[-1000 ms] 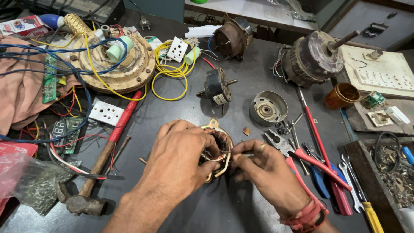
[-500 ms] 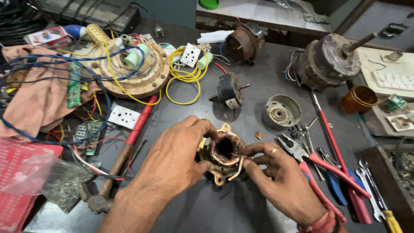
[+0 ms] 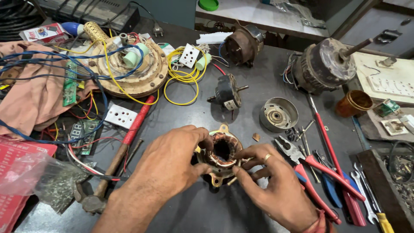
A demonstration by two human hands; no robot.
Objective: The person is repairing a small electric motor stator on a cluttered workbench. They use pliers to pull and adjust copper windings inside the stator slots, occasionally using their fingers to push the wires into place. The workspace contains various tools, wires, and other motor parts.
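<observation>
A dark grey workbench (image 3: 258,108) crowded with motor parts and tools carries the work, and near the middle of its near edge sits a small motor stator (image 3: 221,152) — a ring of copper windings inside a brass-coloured frame with lugs. The left hand (image 3: 172,162) wraps its fingers around the left side of the stator, closed on the frame, while the right hand (image 3: 269,181) pinches the right rim between thumb and fingertips. The stator looks stiff and rather heavy for its size; I judge the thin winding wire is fragile, so the metal frame is the safer place to hold. Just right of it lie pliers with red handles (image 3: 310,166) — farther back a round metal end cover (image 3: 278,114) and a small black motor (image 3: 227,91), and at the left a hammer (image 3: 114,159).
</observation>
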